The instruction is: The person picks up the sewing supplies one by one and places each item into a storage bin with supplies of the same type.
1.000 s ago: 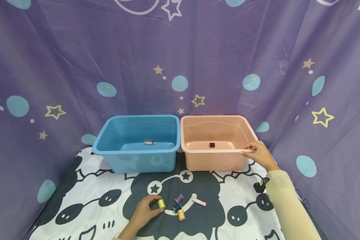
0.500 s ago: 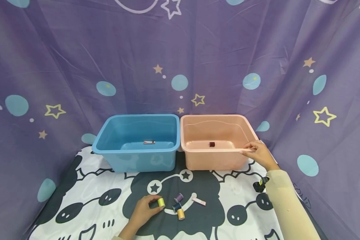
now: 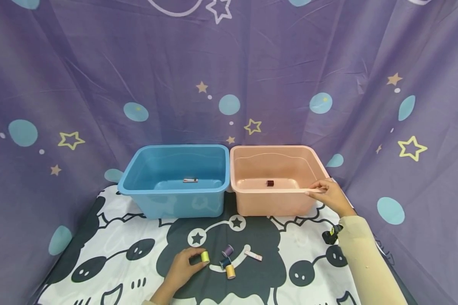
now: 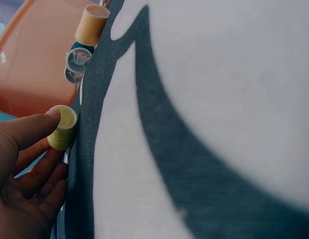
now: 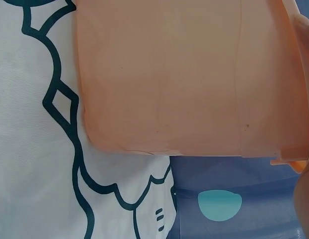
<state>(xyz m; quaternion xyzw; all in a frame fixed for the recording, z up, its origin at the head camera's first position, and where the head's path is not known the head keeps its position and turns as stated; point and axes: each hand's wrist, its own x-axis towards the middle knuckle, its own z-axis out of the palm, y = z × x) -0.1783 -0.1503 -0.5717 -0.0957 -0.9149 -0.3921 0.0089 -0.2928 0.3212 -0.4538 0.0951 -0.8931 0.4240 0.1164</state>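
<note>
My left hand (image 3: 181, 267) pinches a yellow thread spool (image 3: 205, 256) between thumb and fingers, low over the cloth. In the left wrist view the thumb lies on the top end of that spool (image 4: 62, 134). Just right of it sit a purple spool (image 3: 227, 250), a dark blue spool (image 3: 225, 263) and an orange-yellow spool (image 3: 230, 272), close together. A small pinkish-white strip (image 3: 253, 256) lies beyond them. My right hand (image 3: 331, 197) grips the front right rim of the peach bin (image 3: 275, 205), with a dark red spool (image 3: 269, 183) on its floor.
To the left of the peach bin stands a blue bin (image 3: 179, 205) with a small pale strip (image 3: 190, 180) inside. Both bins rest on a black-and-white patterned cloth (image 3: 137, 231), against a purple curtain (image 3: 168, 63) printed with stars and dots.
</note>
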